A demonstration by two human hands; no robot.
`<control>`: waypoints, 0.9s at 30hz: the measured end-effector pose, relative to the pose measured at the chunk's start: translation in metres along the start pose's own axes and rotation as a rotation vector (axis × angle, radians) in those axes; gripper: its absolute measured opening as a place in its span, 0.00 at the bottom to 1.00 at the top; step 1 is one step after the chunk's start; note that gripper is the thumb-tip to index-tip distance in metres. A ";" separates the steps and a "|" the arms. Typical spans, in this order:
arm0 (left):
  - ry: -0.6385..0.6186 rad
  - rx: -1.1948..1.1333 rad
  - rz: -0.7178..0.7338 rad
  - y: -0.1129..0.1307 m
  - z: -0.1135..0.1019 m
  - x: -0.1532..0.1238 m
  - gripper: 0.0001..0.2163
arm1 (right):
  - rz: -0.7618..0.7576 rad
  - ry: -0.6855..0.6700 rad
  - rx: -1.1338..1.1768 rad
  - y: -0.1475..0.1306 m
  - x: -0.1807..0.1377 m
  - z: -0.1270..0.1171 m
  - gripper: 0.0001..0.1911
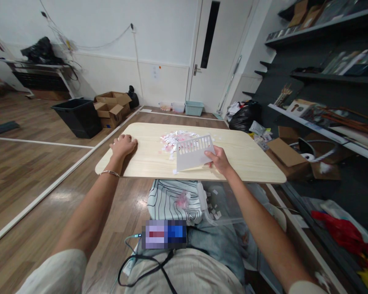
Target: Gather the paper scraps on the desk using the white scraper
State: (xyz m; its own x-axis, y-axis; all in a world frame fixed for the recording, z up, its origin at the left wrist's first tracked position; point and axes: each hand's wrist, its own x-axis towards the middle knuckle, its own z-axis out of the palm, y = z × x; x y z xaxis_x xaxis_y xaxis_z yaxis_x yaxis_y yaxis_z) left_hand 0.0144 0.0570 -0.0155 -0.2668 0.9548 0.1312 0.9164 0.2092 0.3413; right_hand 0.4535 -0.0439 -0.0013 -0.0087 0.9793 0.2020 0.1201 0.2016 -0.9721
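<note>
Right hand (220, 160) pinching lower right corner of white scraper (194, 153), thumb on top, other fingers curled under/behind; grip closed on it. Scraper = flat plastic sheet w/ row of slots along top edge, standing tilted on tabletop (248, 155), lower edge touching wood. Just behind scraper, touching its slotted edge: heap of paper scraps (176, 139), white + pink, roughly mid-table. One stray scrap near scraper's lower left corner.

Left hand (123, 145) resting on table's left edge, fingers curled loosely over wood, holding nothing; thin bracelet (109, 173) on wrist. Well apart from scraper and scraps.

Under near table edge: clear plastic bag (216, 204) on lap w/ more small white scraps inside, beside striped cloth (168, 200). Jeans below.

Around room: black bin (78, 116) and open cardboard boxes (112, 107) on floor far left; teal tub (194, 108) by white door (221, 53); black trash bag (245, 116) near shelves (322, 73) at right; another cardboard box (290, 157) just right of table.
</note>
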 end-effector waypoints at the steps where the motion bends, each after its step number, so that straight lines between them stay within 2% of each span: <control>1: 0.005 -0.002 -0.006 0.001 0.000 0.000 0.30 | -0.001 0.002 -0.004 0.000 0.000 -0.001 0.28; 10: 0.017 -0.038 -0.007 0.001 -0.001 0.000 0.31 | -0.009 -0.004 0.032 0.002 0.001 -0.004 0.30; 18: 0.013 -0.033 -0.008 0.003 -0.002 -0.003 0.32 | -0.069 0.018 -0.054 0.000 0.002 -0.009 0.34; 22: 0.002 -0.017 -0.010 0.002 -0.001 -0.003 0.32 | -0.063 0.042 -0.134 -0.006 0.003 -0.044 0.30; 27: -0.008 -0.005 -0.013 0.001 0.000 -0.003 0.32 | 0.017 0.191 -0.135 -0.003 0.001 -0.104 0.28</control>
State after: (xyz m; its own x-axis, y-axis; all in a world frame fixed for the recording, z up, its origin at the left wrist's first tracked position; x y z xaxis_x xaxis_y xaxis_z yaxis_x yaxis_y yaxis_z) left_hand 0.0162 0.0547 -0.0152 -0.2758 0.9538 0.1194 0.9115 0.2201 0.3475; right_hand 0.5566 -0.0454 0.0138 0.1804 0.9592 0.2174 0.2506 0.1689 -0.9532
